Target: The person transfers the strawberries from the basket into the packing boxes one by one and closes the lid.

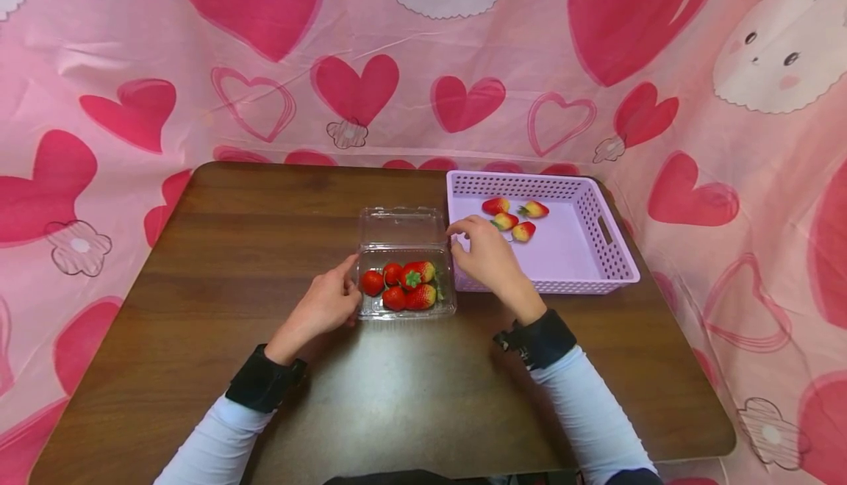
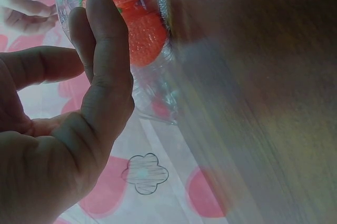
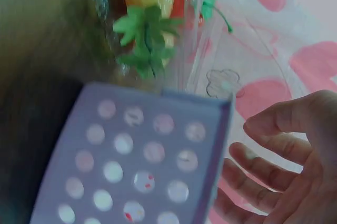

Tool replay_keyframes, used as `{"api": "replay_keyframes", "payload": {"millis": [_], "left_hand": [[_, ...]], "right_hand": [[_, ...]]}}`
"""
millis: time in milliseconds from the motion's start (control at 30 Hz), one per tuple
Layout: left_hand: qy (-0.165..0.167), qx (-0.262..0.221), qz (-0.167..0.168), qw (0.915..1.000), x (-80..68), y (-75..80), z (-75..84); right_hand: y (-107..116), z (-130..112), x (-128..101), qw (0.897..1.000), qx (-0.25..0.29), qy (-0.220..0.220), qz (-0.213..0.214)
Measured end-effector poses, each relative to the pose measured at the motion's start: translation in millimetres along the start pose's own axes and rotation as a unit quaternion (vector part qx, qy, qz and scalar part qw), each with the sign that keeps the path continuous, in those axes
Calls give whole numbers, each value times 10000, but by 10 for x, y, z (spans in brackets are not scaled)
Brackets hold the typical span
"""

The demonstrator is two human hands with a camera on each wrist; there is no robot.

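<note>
A clear plastic clamshell box (image 1: 404, 314) lies on the table with its lid (image 1: 402, 226) folded back. Inside are several red fruits: round tomato-like ones (image 1: 372, 283) on the left and strawberries (image 1: 420, 297) with green leaves on the right. My left hand (image 1: 324, 300) is at the box's left side, its extended index finger right at the edge. Between the box and a lilac basket (image 1: 572, 250), my right hand (image 1: 486, 253) hovers near the basket's left wall with fingers loosely bent. In the right wrist view nothing lies between the right hand's fingers (image 3: 274, 124).
Several red and yellow strawberries (image 1: 524, 231) lie in the basket's left half. The basket's perforated walls rise close beside the box. A brown wooden table (image 1: 231, 250) carries everything, and a pink heart-patterned cloth (image 1: 265, 125) hangs behind it.
</note>
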State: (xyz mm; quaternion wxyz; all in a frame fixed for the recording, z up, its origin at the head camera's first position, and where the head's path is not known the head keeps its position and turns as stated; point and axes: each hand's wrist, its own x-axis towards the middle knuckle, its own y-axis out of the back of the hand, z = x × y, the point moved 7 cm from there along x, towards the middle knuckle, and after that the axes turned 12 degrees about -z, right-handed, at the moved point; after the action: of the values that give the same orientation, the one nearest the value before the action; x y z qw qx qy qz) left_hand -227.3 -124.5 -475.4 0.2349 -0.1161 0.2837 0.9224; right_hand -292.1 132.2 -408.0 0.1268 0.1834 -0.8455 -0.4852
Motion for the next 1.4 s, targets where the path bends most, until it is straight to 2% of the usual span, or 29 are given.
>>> {"api": "replay_keyframes", "payload": {"millis": [200, 800, 1033, 1400], "left_hand": [[-23, 23, 11, 10000, -2, -1, -6], [-64, 79, 63, 9999, -1, 6, -2], [-20, 89, 58, 9999, -2, -6, -9], [-7, 56, 25, 10000, 0, -2, 2]], "right_hand": [[155, 98, 3, 9999, -98, -119, 62], [425, 586, 42, 9944, 119, -1046, 6], [502, 710, 41, 9934, 204, -1123, 64], [581, 894, 71, 9855, 336, -1636, -309]]}}
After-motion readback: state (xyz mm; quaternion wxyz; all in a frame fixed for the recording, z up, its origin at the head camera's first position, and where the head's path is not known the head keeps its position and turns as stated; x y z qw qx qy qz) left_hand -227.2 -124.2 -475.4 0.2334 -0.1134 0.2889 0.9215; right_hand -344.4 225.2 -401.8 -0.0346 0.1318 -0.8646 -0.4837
